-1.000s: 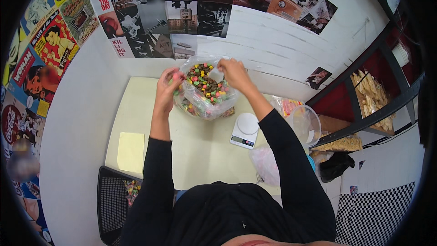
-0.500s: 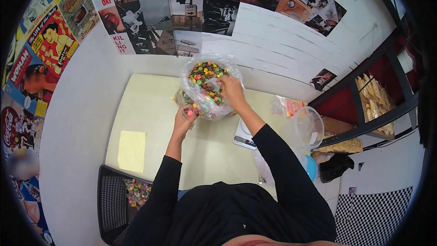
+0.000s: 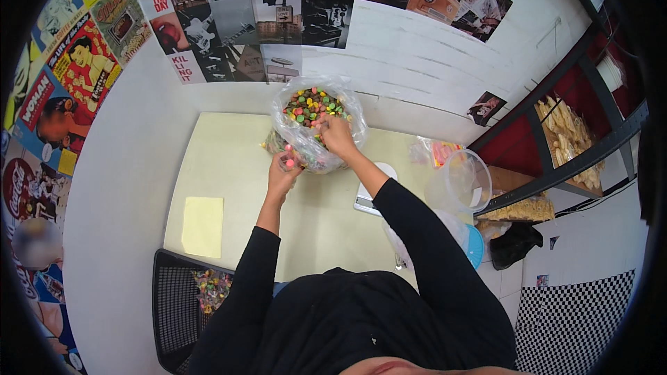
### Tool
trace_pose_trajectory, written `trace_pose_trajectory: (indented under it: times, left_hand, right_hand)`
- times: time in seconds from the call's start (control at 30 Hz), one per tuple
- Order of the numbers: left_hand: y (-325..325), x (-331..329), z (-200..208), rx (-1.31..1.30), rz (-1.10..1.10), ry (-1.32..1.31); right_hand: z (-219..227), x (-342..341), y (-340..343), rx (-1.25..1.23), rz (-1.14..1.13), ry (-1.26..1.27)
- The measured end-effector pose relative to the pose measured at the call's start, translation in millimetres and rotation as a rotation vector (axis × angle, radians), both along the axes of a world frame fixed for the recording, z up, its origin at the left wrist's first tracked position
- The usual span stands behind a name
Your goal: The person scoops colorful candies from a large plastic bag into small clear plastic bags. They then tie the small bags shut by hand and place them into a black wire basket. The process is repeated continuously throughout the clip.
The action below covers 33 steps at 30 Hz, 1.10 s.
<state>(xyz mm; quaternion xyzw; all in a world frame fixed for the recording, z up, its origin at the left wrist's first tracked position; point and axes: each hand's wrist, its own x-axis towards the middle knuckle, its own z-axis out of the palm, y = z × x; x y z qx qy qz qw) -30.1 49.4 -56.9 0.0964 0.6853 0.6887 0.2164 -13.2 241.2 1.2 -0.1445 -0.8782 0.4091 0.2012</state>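
Observation:
A large clear plastic bag (image 3: 356, 117) stands gaping at the far side of the table, filled with round candies (image 3: 313, 105) in brown, green, yellow and pink. My right hand (image 3: 336, 135) is inside its mouth, fingers closed and pointing down into the candies. The pale scoop seen in that hand a moment earlier is now hidden by the fingers and candies. At the bag's near left side, my left hand (image 3: 283, 177) is closed on a small clear bag, with a pink candy (image 3: 290, 163) showing at the fingertips. More colourful candies in clear plastic (image 3: 275, 143) lie behind it.
Right of the bag, a white scale (image 3: 365, 198) sits partly behind my right arm. Beyond it are a clear tub (image 3: 458, 184), a blue lid (image 3: 475, 246) and pink-yellow packaging (image 3: 443, 153). Yellow paper (image 3: 202, 226) lies left; a black basket (image 3: 169, 298) holds candy packs (image 3: 211, 287).
My right hand has moved left and deeper into the candies, and the scoop has gone out of sight. The left hand stays beside the bag. The view has shifted slightly.

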Motion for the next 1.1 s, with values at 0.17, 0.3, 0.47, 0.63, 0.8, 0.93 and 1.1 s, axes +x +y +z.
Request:
trace_pose_trajectory:
  times: [0.17,0.3,0.47,0.63,0.8,0.93,1.1]
  left_hand:
    - [-5.9,5.1,-6.9,0.005,0.036,0.099]
    - [-10.6,6.1,-2.4,0.004,0.048,0.252]
    - [-15.5,-0.8,37.4,-0.012,0.082,0.48]
    - [2.8,-19.8,87.5,-0.095,0.077,0.671]
    - [32.5,-38.5,122.2,-0.29,0.088,0.793]
    - [57.9,-49.8,129.6,-0.252,0.078,0.804]
    - [81.4,-48.1,133.3,-0.17,0.104,0.814]
  right_hand:
    - [-3.2,-8.0,-6.0,-0.454,-0.134,-0.038]
    - [15.7,-11.3,12.7,-0.556,-0.201,-0.04]
    - [25.1,-1.4,41.6,-0.904,-0.143,0.058]
    - [54.8,8.0,67.6,-0.795,-0.116,0.194]
    - [120.7,21.8,82.7,-0.65,-0.038,0.207]
    - [162.1,20.0,78.3,-0.389,-0.007,0.18]
    - [199.7,26.0,33.7,0.192,0.104,0.228]
